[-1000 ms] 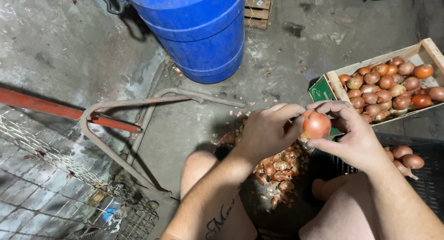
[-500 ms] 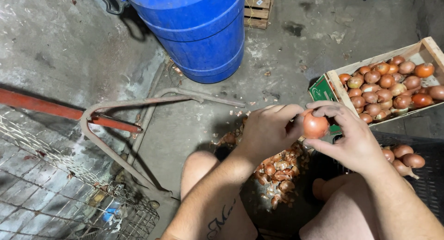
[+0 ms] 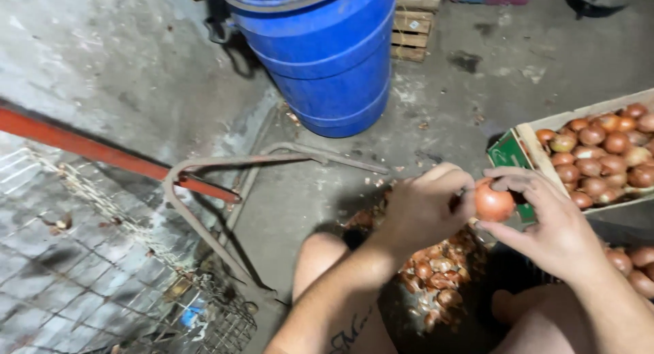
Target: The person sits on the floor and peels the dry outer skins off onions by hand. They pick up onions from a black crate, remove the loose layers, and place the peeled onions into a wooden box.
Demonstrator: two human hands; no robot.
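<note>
My right hand holds a reddish-orange onion between thumb and fingers, above my knees. My left hand presses against the onion's left side with fingers curled; whether it holds a small tool is hidden. Below both hands a pile of onion skins lies in a dark container between my legs. A wooden crate filled with several brown and orange onions stands on the floor to the right.
A big blue plastic barrel stands ahead on the concrete floor, a wooden pallet behind it. A bent metal frame with a red bar and wire mesh lies at left. More onions sit at the right edge.
The onion has been turned slightly in my hands, and both hands stay on it. The view has shifted a little.
</note>
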